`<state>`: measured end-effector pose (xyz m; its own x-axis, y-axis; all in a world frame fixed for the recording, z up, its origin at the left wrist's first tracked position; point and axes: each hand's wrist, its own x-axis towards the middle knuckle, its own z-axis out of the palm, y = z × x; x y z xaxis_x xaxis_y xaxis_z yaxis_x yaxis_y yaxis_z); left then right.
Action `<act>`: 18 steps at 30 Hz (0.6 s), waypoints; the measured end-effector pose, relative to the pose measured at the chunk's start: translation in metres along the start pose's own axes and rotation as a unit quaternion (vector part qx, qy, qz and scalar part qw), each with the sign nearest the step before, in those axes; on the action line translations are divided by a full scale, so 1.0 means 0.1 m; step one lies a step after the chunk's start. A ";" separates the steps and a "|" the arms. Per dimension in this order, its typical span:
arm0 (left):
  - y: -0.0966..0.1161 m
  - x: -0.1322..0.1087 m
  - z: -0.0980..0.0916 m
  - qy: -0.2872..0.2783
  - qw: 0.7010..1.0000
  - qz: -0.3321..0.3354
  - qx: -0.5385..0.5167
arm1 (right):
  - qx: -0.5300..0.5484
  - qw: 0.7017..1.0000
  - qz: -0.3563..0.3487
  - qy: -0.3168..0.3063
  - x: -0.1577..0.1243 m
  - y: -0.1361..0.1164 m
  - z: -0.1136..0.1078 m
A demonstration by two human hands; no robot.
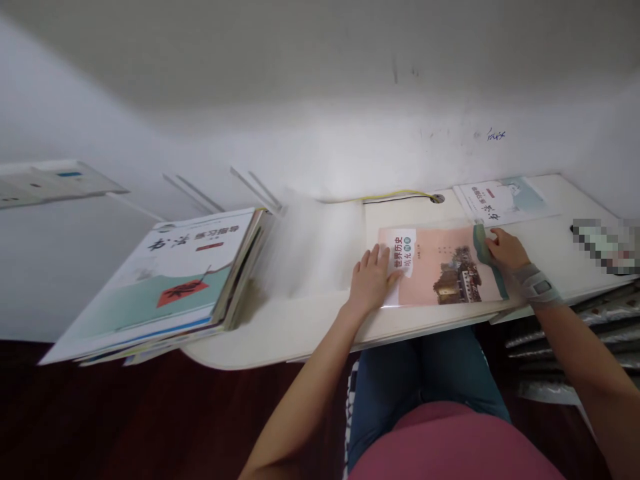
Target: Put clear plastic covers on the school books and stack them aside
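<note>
A pink workbook (427, 267) with Chinese lettering and a picture of a building lies on the white desk, turned sideways to me. It has a glossy, clear-looking layer along its edges. My left hand (371, 277) rests flat on the book's left end, fingers spread. At the opposite end, my right hand (507, 250) has its fingers curled at the green-edged side, holding the book there. A grey band with a small dark face circles my right wrist. Left of the book, translucent whitish sheets (313, 250) lie on the desk, blurred.
A thick stack of books (195, 267) stands at the left end of the desk (280, 340). Another booklet (505, 200) lies behind my right hand. A yellow cable (395, 195) runs into a hole by the wall. A pixelated device (605, 247) sits far right. Silvery packets (565, 353) are below the desk.
</note>
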<state>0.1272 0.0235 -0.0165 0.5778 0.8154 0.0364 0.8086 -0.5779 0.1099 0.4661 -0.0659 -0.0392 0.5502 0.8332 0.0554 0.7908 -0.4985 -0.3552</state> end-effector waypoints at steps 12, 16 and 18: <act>0.55 0.38 0.27 -0.016 0.990 0.142 0.010 | -0.151 0.912 -0.378 0.054 -0.46 -0.54 0.24; 0.63 0.39 0.42 -0.059 0.986 0.156 0.003 | -0.160 0.954 -0.251 0.031 -0.29 -0.29 0.25; 0.61 0.39 0.45 -0.048 0.987 0.155 0.005 | -0.116 0.980 -0.155 0.054 -0.07 -0.13 0.13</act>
<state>0.2039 0.0182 -0.0528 0.8049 0.5928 -0.0275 0.5923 -0.7996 0.0988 0.4479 -0.0622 -0.0473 0.2889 0.9296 0.2291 0.9572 -0.2766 -0.0848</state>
